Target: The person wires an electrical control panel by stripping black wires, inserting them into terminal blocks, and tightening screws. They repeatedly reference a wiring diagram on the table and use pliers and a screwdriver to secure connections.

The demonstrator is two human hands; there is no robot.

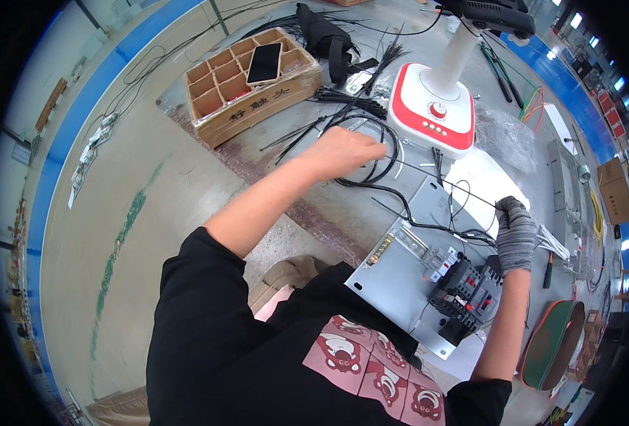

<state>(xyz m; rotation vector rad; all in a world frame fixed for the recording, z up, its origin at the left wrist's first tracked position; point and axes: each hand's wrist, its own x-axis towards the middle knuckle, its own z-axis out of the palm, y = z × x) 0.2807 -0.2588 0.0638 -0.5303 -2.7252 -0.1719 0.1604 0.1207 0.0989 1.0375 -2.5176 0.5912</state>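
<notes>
A thin black wire point(439, 177) runs nearly straight between my two hands. My bare left hand point(348, 150) is closed on one end, above a loose coil of black cable point(382, 135). Its other end meets my right hand point(515, 231), in a grey knitted glove with the fingers curled around it. Below lies a metal mounting plate point(385, 284) carrying black circuit breakers point(467, 287) and a brass terminal bar point(380, 250). A bundle of black wires point(428, 226) reaches from the coil to the breakers, close to my right hand.
At the far left stands a divided wooden box point(258, 103) with a phone point(265, 64) on it. A red-and-white fan base point(431, 106) stands beyond the wires, near several black cable ties point(353, 99). A green bin point(552, 344) and a screwdriver point(548, 271) are at right.
</notes>
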